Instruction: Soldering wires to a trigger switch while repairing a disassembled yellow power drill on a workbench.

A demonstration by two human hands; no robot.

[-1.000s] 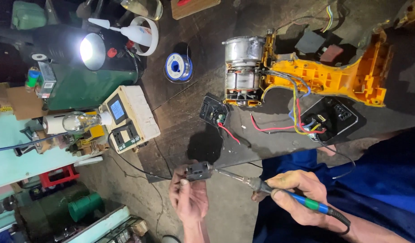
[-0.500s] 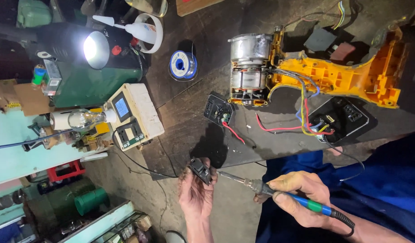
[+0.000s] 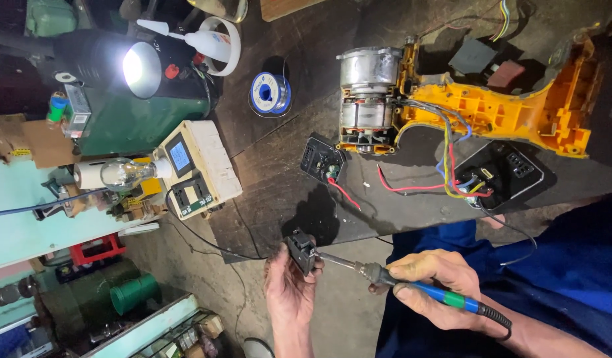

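Soldering iron (image 3: 412,285), clamped in right hand (image 3: 435,292) fingers, touches small black switch (image 3: 301,250) gripped by left hand (image 3: 289,288), bottom centre.

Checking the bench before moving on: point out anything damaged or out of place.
The yellow tool housing lies opened on the workbench, its motor bared and loose wires trailing to a black part. Another black part lies apart.

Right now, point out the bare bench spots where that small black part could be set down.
Bare dark bench lies between the solder spool, the beige meter and the black switch module. A narrower strip runs along the near edge below the red wire. It is crowded around the yellow tool housing, its motor and the loose wires.
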